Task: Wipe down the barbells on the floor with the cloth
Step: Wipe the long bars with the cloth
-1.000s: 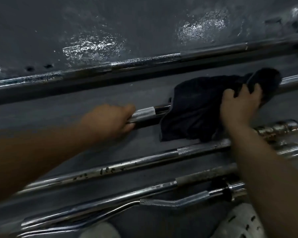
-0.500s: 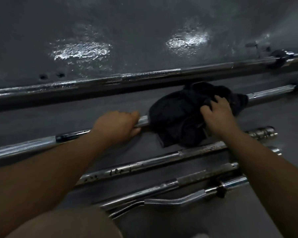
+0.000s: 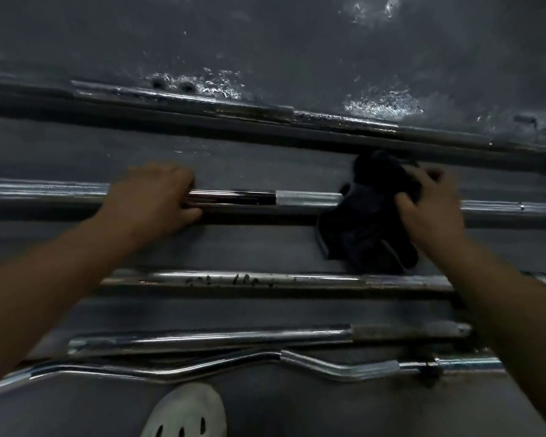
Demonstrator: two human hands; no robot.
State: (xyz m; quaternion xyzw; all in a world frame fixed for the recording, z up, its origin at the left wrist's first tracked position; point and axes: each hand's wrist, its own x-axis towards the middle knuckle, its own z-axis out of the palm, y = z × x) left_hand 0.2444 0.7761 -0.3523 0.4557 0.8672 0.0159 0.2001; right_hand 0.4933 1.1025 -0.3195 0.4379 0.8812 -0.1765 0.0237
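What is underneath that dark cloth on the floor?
The cloth drapes over a chrome barbell, which shows on both sides; the stretch beneath is hidden. Its lower flap lies on the floor. The right hand grips the cloth from above.

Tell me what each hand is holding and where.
Left hand grips the barbell on its shaft, left of its knurled band; right hand holds the dark cloth bunched over the same bar.

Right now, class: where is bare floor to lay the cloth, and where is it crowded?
Bare floor lies between the far bar and the gripped bar, left of the cloth, and between the gripped bar and third bar. Crowded: fourth bar and bent bar.
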